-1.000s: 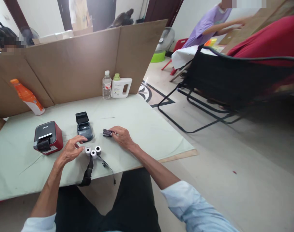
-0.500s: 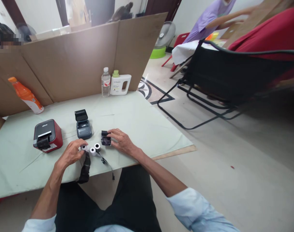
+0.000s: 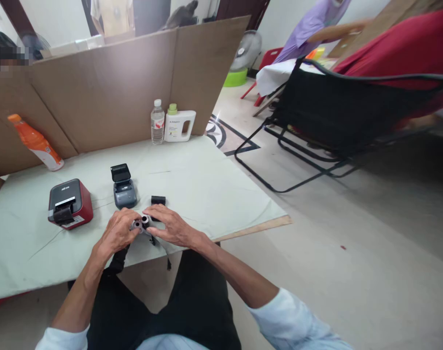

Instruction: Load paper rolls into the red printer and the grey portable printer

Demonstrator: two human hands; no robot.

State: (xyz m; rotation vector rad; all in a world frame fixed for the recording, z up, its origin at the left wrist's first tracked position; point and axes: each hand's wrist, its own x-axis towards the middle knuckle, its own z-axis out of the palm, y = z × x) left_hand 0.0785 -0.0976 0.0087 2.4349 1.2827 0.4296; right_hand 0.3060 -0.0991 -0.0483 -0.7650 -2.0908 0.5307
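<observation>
My left hand (image 3: 121, 228) curls its fingers round a small white paper roll (image 3: 137, 224) near the table's front edge. From the other side, my right hand (image 3: 172, 226) closes thumb and fingers on a second white roll (image 3: 145, 220), which sits against the first. A black roll (image 3: 158, 200) lies just beyond my right fingers, and another dark one is mostly covered by that hand. A black strip (image 3: 118, 260) hangs over the edge below my left wrist. The small grey printer (image 3: 125, 194) stands with its lid up behind my left hand.
A red and black printer (image 3: 71, 204) stands at left. An orange bottle (image 3: 37, 143), a water bottle (image 3: 157, 124) and a white jug (image 3: 177, 127) line the cardboard screen (image 3: 108, 92). A thin cord (image 3: 168, 262) dangles off the front edge. A black folding chair (image 3: 323, 112) and a person in purple are at right.
My right hand has moved left from the black rolls to the white rolls. My left hand has shifted slightly right, bringing both hands together. The view has moved a little.
</observation>
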